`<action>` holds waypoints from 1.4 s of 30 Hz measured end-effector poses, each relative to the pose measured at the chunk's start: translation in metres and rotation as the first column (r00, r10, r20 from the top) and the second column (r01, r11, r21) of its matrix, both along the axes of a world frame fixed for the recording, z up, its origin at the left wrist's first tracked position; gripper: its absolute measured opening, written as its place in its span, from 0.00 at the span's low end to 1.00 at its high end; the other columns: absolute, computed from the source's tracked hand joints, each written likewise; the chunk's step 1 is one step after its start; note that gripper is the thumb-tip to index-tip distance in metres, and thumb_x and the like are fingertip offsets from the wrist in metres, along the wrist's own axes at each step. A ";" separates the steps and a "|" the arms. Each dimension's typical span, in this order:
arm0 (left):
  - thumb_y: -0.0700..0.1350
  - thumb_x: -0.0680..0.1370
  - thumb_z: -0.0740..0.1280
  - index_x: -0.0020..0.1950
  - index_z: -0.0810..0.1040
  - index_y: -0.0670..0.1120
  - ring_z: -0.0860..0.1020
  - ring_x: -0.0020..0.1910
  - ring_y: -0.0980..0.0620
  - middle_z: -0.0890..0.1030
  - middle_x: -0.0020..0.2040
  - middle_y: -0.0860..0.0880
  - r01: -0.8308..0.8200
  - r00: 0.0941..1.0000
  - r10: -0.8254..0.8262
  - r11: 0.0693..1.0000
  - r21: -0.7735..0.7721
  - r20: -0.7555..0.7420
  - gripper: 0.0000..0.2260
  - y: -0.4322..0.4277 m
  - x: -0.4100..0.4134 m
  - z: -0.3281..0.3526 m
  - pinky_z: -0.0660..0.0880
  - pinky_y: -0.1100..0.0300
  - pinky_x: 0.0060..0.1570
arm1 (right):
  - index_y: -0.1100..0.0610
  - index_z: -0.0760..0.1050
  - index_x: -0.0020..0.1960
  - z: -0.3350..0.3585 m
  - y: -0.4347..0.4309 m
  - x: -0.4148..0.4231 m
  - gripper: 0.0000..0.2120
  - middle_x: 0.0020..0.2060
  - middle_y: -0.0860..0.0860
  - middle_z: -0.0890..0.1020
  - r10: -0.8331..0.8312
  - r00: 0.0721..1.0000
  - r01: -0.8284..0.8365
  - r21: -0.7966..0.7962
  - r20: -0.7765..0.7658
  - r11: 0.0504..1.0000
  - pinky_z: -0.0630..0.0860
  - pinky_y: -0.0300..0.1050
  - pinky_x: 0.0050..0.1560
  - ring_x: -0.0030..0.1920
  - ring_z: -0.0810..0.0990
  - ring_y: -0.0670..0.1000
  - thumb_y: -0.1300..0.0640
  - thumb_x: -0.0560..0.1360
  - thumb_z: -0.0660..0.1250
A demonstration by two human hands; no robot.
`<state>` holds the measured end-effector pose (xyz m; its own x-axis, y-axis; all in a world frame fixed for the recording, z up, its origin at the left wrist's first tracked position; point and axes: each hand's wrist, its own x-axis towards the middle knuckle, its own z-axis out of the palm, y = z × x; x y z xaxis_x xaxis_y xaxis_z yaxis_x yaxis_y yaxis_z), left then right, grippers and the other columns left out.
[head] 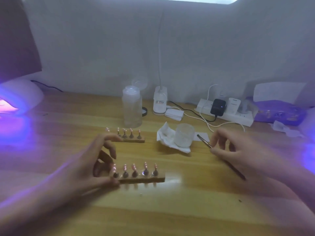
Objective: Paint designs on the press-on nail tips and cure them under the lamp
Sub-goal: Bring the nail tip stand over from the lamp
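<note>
Head view, and it's blurry, so take this with care. My left hand (95, 166) pinches the left end of the near wooden holder (144, 179), thumb on the front edge, fingers curled behind it. Five nail tips (134, 166) stand on it in a row, and the holder sits on the surface (170, 210) right in front of me. My right hand (238, 150) grips the brush (204, 141), bristle end pointing toward the glass jar (184, 137) on its tissue (166, 139).

The danger? My curled fingers sit right beside the leftmost tip, and one slip smears the wet design. My index finger reaches near the far holder (134, 140) too; I can't tell if it touches. The curing lamp (20, 97) glows well off to the left, and a tilt on the way there could topple these tips.
</note>
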<state>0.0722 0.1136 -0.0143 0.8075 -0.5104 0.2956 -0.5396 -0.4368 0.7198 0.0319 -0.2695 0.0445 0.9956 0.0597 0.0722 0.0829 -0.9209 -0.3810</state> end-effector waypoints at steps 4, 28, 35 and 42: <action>0.41 0.68 0.80 0.64 0.65 0.67 0.79 0.46 0.56 0.73 0.49 0.60 0.167 0.986 -0.165 0.985 0.045 -0.026 0.36 -0.062 -0.004 0.009 0.72 0.74 0.38 | 0.41 0.63 0.44 -0.024 0.000 -0.008 0.10 0.39 0.41 0.73 0.037 0.999 -0.031 -0.160 0.034 0.987 0.74 0.50 0.41 0.39 0.72 0.43 0.40 0.70 0.62; 0.35 0.73 0.76 0.54 0.71 0.57 0.74 0.37 0.75 0.82 0.41 0.57 0.207 0.978 -0.206 0.978 -0.008 0.035 0.22 -0.111 0.000 0.014 0.67 0.81 0.36 | 0.47 0.83 0.54 0.003 -0.006 0.045 0.13 0.48 0.42 0.82 0.095 0.985 -0.123 0.966 0.147 -0.227 0.70 0.28 0.27 0.36 0.76 0.39 0.58 0.76 0.63; 0.39 0.74 0.75 0.56 0.67 0.67 0.82 0.42 0.62 0.81 0.45 0.63 0.171 0.973 -0.183 0.981 0.091 0.142 0.27 -0.109 0.004 0.030 0.76 0.67 0.35 | 0.54 0.75 0.46 0.003 0.005 0.056 0.11 0.31 0.47 0.78 -0.192 0.966 -0.165 0.984 0.174 0.063 0.65 0.32 0.24 0.27 0.73 0.43 0.57 0.84 0.56; 0.41 0.76 0.73 0.60 0.74 0.53 0.84 0.46 0.52 0.84 0.44 0.51 0.174 0.981 -0.194 0.925 -0.337 -0.028 0.15 -0.126 0.039 0.053 0.75 0.64 0.30 | 0.52 0.70 0.48 -0.011 0.012 0.048 0.04 0.34 0.54 0.82 -0.135 0.916 -0.254 0.806 0.378 0.535 0.74 0.40 0.25 0.31 0.81 0.52 0.60 0.81 0.61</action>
